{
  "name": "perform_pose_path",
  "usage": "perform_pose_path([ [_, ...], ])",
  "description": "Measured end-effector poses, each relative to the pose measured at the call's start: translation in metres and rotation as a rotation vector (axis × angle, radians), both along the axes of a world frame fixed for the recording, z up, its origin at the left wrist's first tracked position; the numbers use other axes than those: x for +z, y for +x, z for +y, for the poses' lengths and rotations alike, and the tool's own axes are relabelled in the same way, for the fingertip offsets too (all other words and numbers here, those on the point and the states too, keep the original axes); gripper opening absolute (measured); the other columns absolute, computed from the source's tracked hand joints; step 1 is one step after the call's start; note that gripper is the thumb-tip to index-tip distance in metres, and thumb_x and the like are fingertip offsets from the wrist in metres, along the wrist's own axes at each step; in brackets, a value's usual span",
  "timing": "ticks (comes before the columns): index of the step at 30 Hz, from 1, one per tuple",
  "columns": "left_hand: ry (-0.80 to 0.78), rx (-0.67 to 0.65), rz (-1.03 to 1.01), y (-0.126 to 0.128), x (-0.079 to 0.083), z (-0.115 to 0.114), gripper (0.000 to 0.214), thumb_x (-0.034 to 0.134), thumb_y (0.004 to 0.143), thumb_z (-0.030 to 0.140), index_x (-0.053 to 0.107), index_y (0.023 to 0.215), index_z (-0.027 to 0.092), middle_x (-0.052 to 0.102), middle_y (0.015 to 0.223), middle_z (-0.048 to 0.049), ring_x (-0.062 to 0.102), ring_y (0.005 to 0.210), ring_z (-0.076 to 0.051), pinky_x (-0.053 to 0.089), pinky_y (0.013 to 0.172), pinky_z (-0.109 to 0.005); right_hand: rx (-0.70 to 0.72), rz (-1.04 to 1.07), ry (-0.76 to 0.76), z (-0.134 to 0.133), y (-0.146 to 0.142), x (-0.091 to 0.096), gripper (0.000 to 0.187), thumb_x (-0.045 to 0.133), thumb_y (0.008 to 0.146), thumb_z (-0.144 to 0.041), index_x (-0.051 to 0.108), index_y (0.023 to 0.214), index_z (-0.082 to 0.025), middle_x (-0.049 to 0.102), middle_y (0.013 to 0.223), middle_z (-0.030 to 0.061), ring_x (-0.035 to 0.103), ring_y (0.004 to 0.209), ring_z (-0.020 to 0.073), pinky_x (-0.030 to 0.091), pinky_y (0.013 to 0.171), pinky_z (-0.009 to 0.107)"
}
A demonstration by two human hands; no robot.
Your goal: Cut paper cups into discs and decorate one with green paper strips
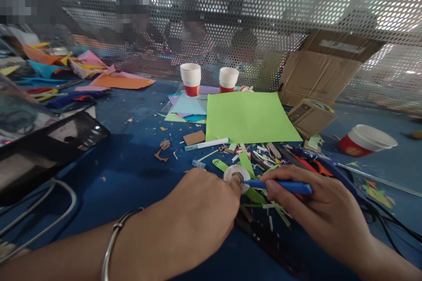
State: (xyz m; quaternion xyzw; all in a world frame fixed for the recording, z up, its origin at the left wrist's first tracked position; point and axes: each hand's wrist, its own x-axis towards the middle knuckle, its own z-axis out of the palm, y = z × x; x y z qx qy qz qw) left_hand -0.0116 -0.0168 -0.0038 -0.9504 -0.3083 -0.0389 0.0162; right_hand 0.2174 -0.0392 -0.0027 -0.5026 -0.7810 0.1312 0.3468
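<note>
Two hands are working on the desk (132, 171). The left hand (201, 210) is pinching a small white disc (236, 174) near the green sheet (249, 116); the right hand (326, 215), curled round a blue pen (280, 185), is pressing its tip against it.

The white disc (235, 170) is partly covered by the thumb of the left hand (201, 210). The blue pen (286, 186) is partly hidden by fingers of the right hand (326, 213). The black tray (49, 149) is cut off by the left edge. Figures behind the mesh screen (263, 9) are blurred.
</note>
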Motion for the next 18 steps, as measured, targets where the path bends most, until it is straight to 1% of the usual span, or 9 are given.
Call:
perform_pose_path([
  [2,-0.008,-0.009,0.002,-0.001,0.000,-0.001,0.037,0.049,0.091,0.014,0.058,0.127,0.012,0.068,0.071,-0.0017,0.059,0.051,-0.021,0.018,0.044,-0.038,-0.028,0.022,-0.012,0.001,0.000,-0.001,0.009,0.064,0.095,-0.030,0.073,0.095,-0.028,0.077,0.080,-0.0049,0.070,0.058,0.0097,0.051,0.052,0.019],
  [4,-0.003,-0.008,0.009,-0.002,0.000,-0.001,0.037,0.049,0.091,0.015,0.058,0.126,0.012,0.066,0.067,-0.0011,0.059,0.049,-0.020,0.017,0.044,-0.038,-0.041,0.032,-0.023,0.002,-0.001,-0.002,0.011,0.063,0.096,-0.032,0.073,0.097,-0.027,0.077,0.079,-0.0043,0.068,0.054,0.0099,0.050,0.049,0.020],
  [9,0.046,0.007,0.032,-0.001,0.000,-0.002,0.040,0.051,0.088,0.013,0.060,0.127,0.010,0.065,0.063,-0.0025,0.058,0.047,-0.020,0.015,0.044,-0.037,-0.024,0.036,-0.045,0.007,-0.002,-0.005,0.012,0.063,0.096,-0.031,0.073,0.098,-0.026,0.077,0.080,-0.0049,0.070,0.060,0.0092,0.052,0.055,0.018],
  [13,0.001,0.017,0.043,0.000,0.001,-0.002,0.046,0.053,0.085,0.011,0.060,0.130,0.008,0.066,0.062,-0.0015,0.057,0.045,-0.020,0.014,0.041,-0.038,-0.017,0.054,-0.066,0.009,-0.003,-0.006,0.011,0.063,0.096,-0.031,0.073,0.097,-0.027,0.077,0.082,-0.0054,0.071,0.064,0.0089,0.053,0.059,0.016],
  [18,-0.021,0.027,0.082,0.004,0.006,-0.002,0.051,0.052,0.082,0.009,0.060,0.132,0.005,0.068,0.064,-0.0033,0.059,0.045,-0.021,0.017,0.039,-0.037,-0.042,0.094,-0.118,0.011,-0.006,-0.007,0.013,0.063,0.095,-0.036,0.073,0.097,-0.028,0.075,0.077,-0.0060,0.070,0.060,0.0092,0.051,0.056,0.017],
])
